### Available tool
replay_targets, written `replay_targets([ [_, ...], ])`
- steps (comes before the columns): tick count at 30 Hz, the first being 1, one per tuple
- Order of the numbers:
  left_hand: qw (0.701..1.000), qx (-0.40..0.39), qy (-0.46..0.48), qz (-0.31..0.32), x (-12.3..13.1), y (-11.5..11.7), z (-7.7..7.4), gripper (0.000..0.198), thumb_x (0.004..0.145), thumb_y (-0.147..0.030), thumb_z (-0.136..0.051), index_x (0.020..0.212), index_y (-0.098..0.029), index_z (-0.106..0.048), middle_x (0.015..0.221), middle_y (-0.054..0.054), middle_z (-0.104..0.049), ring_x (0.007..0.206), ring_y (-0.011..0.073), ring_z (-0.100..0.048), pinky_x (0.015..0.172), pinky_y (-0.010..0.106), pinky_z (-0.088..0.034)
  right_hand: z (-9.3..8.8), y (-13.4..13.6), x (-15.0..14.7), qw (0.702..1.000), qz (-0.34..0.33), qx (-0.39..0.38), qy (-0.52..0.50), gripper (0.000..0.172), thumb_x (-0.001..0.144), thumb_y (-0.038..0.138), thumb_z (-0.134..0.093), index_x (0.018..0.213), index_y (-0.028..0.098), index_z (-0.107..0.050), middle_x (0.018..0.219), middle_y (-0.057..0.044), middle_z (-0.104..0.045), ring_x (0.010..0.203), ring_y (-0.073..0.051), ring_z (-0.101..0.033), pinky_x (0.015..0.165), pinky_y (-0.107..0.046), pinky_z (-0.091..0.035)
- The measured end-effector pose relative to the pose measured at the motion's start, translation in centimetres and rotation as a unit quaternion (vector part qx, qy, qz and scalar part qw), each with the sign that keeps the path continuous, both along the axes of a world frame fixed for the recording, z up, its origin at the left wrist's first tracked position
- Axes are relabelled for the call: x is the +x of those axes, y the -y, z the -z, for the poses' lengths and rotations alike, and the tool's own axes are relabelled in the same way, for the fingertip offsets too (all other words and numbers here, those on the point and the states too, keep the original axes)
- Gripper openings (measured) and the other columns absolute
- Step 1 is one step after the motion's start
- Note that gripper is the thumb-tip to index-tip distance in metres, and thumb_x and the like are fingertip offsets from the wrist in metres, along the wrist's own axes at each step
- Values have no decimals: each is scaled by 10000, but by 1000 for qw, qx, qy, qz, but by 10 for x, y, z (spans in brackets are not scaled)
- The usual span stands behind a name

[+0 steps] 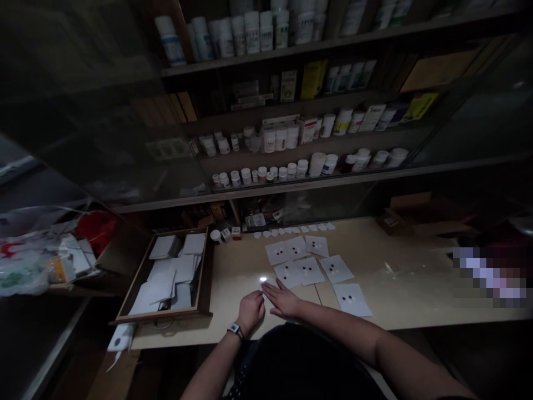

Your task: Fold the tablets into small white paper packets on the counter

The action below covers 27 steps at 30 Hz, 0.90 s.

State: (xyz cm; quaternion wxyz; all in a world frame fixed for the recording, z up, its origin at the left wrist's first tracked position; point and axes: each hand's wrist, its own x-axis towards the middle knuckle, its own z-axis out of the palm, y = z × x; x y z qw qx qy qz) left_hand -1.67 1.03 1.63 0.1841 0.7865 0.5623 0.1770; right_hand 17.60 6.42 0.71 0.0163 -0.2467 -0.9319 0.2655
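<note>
My left hand (252, 312), with a watch (235, 329) on its wrist, is closed on a small white folded paper (265, 297) near the table's front edge. Most of that paper is hidden by my fingers. My right hand (283, 301) lies nearly flat beside it, fingers stretched out, the tips touching or almost touching the paper. Just beyond and to the right lie several square white paper sheets (339, 269), each bearing small dark red tablets (343, 298). Behind them runs a row of small folded white paper packets (295, 230).
To the left, an open wooden drawer (203, 300) holds stacks of white paper (164, 246). Small boxes (236, 233) and a white bottle (215, 236) stand behind it. Shelves of medicine bottles (270, 140) rise above the table (400, 272). An open cardboard box (410, 214) sits at the back right.
</note>
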Motion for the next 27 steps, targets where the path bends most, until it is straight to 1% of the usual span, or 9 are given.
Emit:
replay_targets([
  [2, 990, -31, 20, -135, 12, -7, -6, 238, 854, -149, -463, 974, -181, -666, 1061, 108, -684, 1020, 223, -631, 911, 334, -491, 1, 2, -2, 1000, 9, -4, 3, 746, 912, 423, -479, 1520, 110, -181, 1552, -218, -212, 1458, -293, -135, 1150, -583, -24],
  [4, 960, -91, 51, -261, 20, -17, -12, 295, 834, -123, -476, 1083, -152, -630, 1056, 113, -683, 983, 206, -641, 858, 294, -484, 1, 4, -3, 1000, 13, 0, 4, 749, 916, 437, -477, 1519, 102, -185, 1550, -228, -208, 1458, -304, -129, 1144, -599, -25],
  [6, 932, -172, 76, -310, 24, -29, -17, 345, 812, -111, -508, 1144, -130, -599, 966, 95, -702, 875, 187, -661, 745, 252, -476, 2, 4, -3, 1000, 17, 7, 9, 738, 923, 443, -473, 1519, 112, -189, 1553, -229, -193, 1459, -311, -114, 1134, -620, -32],
  [8, 922, -213, 69, -317, 25, -40, -22, 370, 766, -76, -541, 1125, -129, -613, 928, 85, -711, 863, 190, -661, 706, 241, -448, 3, 4, -2, 999, 22, 13, 19, 720, 931, 446, -467, 1520, 135, -192, 1560, -227, -162, 1461, -320, -88, 1117, -648, -37],
  [13, 912, -247, 55, -324, 22, -49, -26, 223, 739, -58, -546, 896, -154, -672, 893, 85, -718, 842, 198, -658, 664, 239, -407, 6, 4, 1, 997, 49, 38, 35, 682, 933, 452, -477, 1516, 199, -227, 1573, -219, -95, 1461, -342, -49, 1087, -683, -49],
  [18, 935, -179, 97, -290, 22, -40, -19, 162, 744, -51, -526, 727, -169, -635, 788, 56, -690, 777, 174, -632, 671, 227, -396, 4, 5, 0, 995, 70, 61, 37, 646, 927, 420, -505, 1503, 252, -267, 1578, -200, -112, 1457, -348, -77, 1080, -677, -72],
  [20, 942, -141, 113, -282, 22, -34, -13, 166, 764, -58, -506, 724, -172, -621, 791, 51, -678, 780, 168, -622, 691, 227, -398, 2, 5, 1, 995, 76, 60, 39, 624, 923, 403, -512, 1493, 270, -295, 1579, -188, -140, 1454, -349, -96, 1079, -672, -78],
  [23, 942, -115, 146, -280, 22, -28, -3, 187, 776, -58, -486, 846, -176, -615, 806, 36, -664, 764, 156, -612, 694, 224, -406, -1, 6, 2, 994, 88, 53, 28, 543, 927, 371, -503, 1451, 286, -389, 1568, -165, -219, 1446, -342, -141, 1084, -655, -94],
  [27, 945, -94, 184, -255, 21, -23, 9, 244, 793, -66, -462, 969, -181, -587, 823, 30, -649, 765, 154, -606, 709, 231, -425, -9, -3, -3, 989, 136, 54, -32, 459, 916, 252, -491, 1374, 276, -494, 1465, -123, -431, 1381, -280, -295, 1110, -549, -162],
])
